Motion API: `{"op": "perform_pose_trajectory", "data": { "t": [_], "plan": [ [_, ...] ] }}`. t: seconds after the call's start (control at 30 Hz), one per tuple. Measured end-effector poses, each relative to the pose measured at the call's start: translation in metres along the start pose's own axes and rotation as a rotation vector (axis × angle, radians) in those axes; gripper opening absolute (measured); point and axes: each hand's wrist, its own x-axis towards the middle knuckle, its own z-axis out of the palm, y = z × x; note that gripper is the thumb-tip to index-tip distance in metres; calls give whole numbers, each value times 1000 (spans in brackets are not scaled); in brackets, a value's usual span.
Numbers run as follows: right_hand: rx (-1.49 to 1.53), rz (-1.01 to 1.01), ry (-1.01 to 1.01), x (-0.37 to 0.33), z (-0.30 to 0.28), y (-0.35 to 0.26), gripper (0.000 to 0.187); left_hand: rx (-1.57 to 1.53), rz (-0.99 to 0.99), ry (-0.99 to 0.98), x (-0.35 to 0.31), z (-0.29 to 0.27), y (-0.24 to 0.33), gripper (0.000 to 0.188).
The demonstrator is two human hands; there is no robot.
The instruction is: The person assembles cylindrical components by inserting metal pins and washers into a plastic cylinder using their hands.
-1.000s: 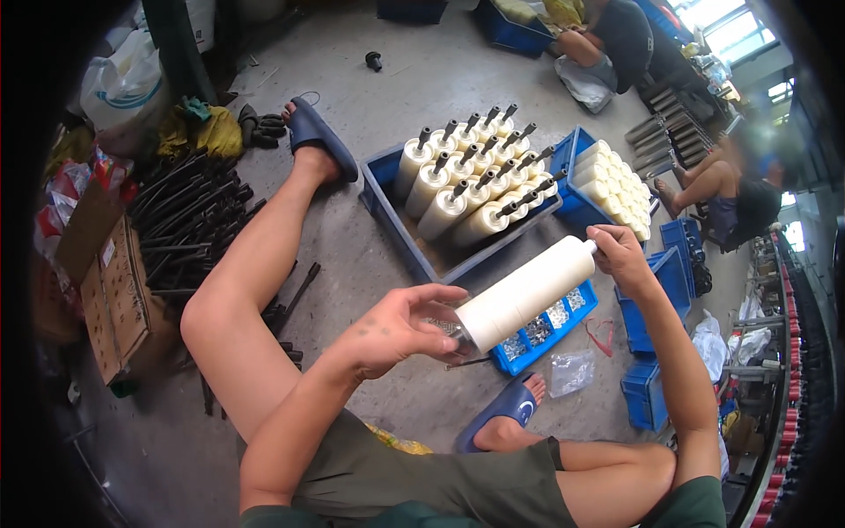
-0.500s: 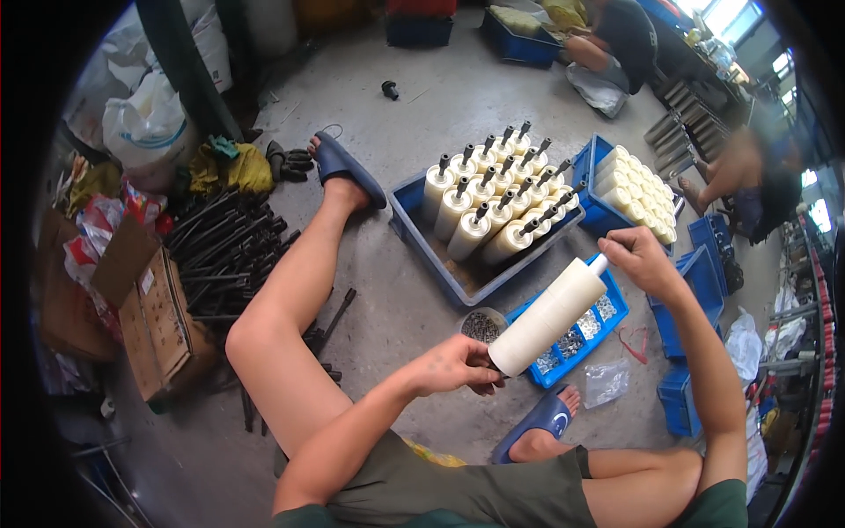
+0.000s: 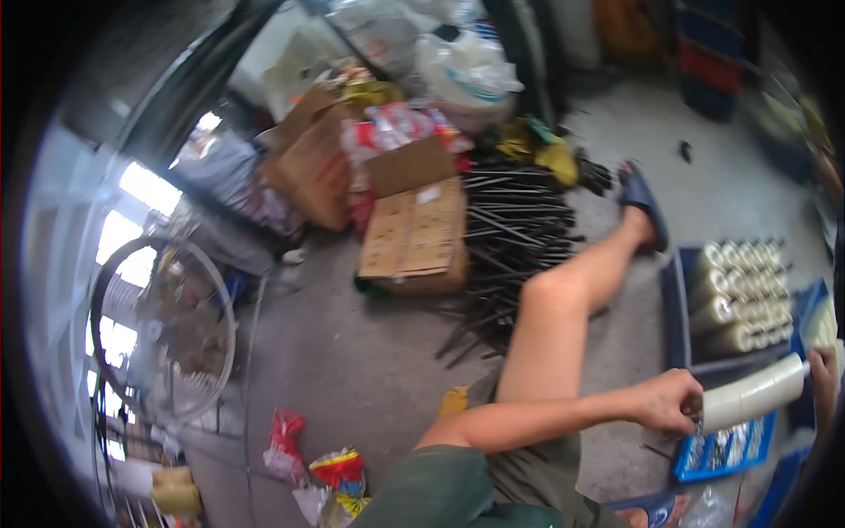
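A long cream-white roller [image 3: 753, 396] lies slantwise in the air at the right, its right end higher. My left hand [image 3: 671, 402] is closed round its left end, fingers curled at the rim. At the right edge of the picture, partly cut off and blurred, my right hand [image 3: 824, 378] is closed at the thin white stub on the other end. Beneath the roller sits a blue compartment tray [image 3: 681, 466] with small metal parts. Behind it several white rollers [image 3: 735, 282] stand upright in a blue crate [image 3: 676, 308].
Black rods [image 3: 519, 238] lie heaped left of my leg, beside an open cardboard box [image 3: 414, 233]. Plastic bags [image 3: 462, 75] are piled at the back. A large round fan [image 3: 163, 330] stands far left. Colourful wrappers [image 3: 339, 471] lie on the floor near me.
The view has swung to the left, so everything appears shifted right and the fan has come into sight. The roller stays between my two hands, now closer to level.
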Motion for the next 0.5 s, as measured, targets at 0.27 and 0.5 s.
{"op": "perform_pose_trajectory", "data": {
  "t": [0.27,0.5],
  "plan": [
    [224,111,-179,-6,103,-151,26,-629,-157,64,-152,-19,57,24],
    [130,-29,-267,-11,106,-215,38,-1042,174,793,-313,-38,56,27]
  ]
}}
